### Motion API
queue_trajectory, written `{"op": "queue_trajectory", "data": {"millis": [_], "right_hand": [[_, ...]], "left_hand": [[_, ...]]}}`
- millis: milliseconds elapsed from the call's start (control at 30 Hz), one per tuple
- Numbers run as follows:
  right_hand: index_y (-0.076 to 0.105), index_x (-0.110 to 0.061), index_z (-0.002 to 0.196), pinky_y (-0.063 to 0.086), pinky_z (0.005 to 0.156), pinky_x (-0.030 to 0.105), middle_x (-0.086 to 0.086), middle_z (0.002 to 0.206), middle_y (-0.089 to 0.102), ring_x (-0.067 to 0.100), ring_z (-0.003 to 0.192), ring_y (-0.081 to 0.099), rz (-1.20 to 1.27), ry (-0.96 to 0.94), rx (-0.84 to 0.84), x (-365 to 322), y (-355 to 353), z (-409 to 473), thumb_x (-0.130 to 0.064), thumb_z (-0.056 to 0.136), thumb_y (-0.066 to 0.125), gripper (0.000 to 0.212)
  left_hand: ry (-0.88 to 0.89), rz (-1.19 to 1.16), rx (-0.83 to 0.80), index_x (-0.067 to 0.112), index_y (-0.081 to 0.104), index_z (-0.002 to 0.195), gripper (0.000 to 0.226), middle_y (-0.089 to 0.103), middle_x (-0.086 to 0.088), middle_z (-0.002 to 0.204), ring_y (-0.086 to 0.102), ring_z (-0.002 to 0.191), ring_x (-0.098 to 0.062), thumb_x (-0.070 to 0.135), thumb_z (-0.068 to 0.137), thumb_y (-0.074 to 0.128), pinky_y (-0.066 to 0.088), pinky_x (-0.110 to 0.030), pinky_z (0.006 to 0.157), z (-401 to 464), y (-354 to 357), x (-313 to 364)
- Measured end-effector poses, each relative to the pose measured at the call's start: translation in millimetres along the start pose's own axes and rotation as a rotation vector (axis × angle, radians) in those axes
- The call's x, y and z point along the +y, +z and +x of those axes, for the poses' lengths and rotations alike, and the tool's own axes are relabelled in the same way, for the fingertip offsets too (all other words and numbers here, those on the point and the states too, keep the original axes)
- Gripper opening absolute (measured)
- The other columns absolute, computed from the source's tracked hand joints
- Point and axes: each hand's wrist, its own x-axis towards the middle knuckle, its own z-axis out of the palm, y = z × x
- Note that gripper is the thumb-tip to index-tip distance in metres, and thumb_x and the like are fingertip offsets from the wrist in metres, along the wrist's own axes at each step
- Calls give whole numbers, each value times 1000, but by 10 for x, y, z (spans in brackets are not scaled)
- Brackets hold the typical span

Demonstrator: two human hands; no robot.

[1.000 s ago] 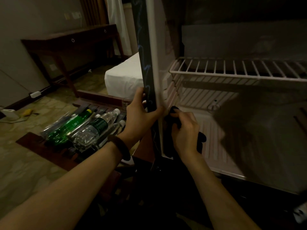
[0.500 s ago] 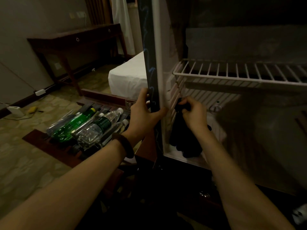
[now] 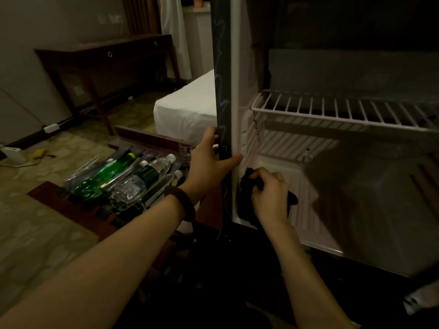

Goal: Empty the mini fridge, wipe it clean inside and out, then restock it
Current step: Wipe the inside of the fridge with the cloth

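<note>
The fridge (image 3: 344,186) is standing open, its wire shelf (image 3: 332,110) sitting above the right hand's fingers. The door (image 3: 224,91) is standing edge-on, and the left hand (image 3: 209,162) is gripping it, fingers curling round its outer face and thumb lying across the inner edge. Bottles (image 3: 123,179) are lying on a wooden rack (image 3: 78,210), left of those fingers. The right hand (image 3: 270,195) is bunching a dark cloth (image 3: 249,186) in curled fingers, pressing it against the fridge's lower left corner, just below the left thumb.
</note>
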Motion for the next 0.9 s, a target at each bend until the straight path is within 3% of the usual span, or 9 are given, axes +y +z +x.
{"op": "queue_trajectory", "data": {"millis": [133, 267, 367, 533, 700, 833, 900], "right_hand": [[67, -1, 102, 30, 77, 7, 23, 100, 60, 34, 90, 60, 27, 6, 27, 29, 103, -101, 16, 73, 60, 34], [69, 1, 101, 27, 86, 5, 26, 105, 62, 36, 91, 62, 46, -79, 45, 84, 163, -144, 19, 71, 61, 35], [69, 1, 94, 30, 83, 8, 24, 97, 65, 34, 86, 62, 58, -118, 105, 113, 199, -108, 22, 68, 59, 35], [66, 1, 102, 31, 75, 12, 21, 97, 65, 34, 93, 58, 54, 7, 78, 253, 237, 234, 15, 77, 53, 32], [68, 1, 99, 40, 75, 26, 21, 97, 68, 34, 91, 61, 27, 42, 123, 403, 341, 726, 14, 77, 51, 31], [65, 1, 103, 28, 62, 21, 23, 95, 67, 35, 89, 60, -13, 86, 171, 463, 412, 811, 11, 82, 47, 29], [62, 2, 108, 26, 61, 18, 23, 101, 65, 35, 93, 59, 59, 209, 173, 431, 438, 820, 3, 88, 48, 24]], "left_hand": [[43, 8, 16, 28, 38, 108, 47, 48, 22, 98, 53, 86, 7, 6, 79, 68, 52, -10, 69, -14, 26, -12], [43, -21, 23, 30, 38, 107, 48, 47, 23, 99, 53, 86, 8, 6, 79, 68, 53, -14, 70, -9, 21, -30], [53, -30, 27, 33, 38, 105, 48, 49, 22, 100, 54, 88, 6, 6, 79, 68, 54, -16, 72, -18, 40, -35], [60, -44, 29, 40, 38, 99, 49, 51, 18, 102, 55, 90, 4, 6, 80, 67, 54, -13, 70, -23, 47, -56], [85, 2, 52, 40, 40, 100, 47, 54, 17, 103, 58, 94, 1, 11, 79, 69, 55, -18, 75, 16, 55, -100], [73, 32, 23, 34, 40, 107, 47, 52, 18, 103, 56, 91, 3, 10, 78, 69, 52, -9, 69, 37, 28, -87], [72, 35, 17, 35, 39, 107, 49, 50, 19, 103, 56, 92, 1, 9, 78, 69, 53, -11, 70, 33, 16, -77]]}}
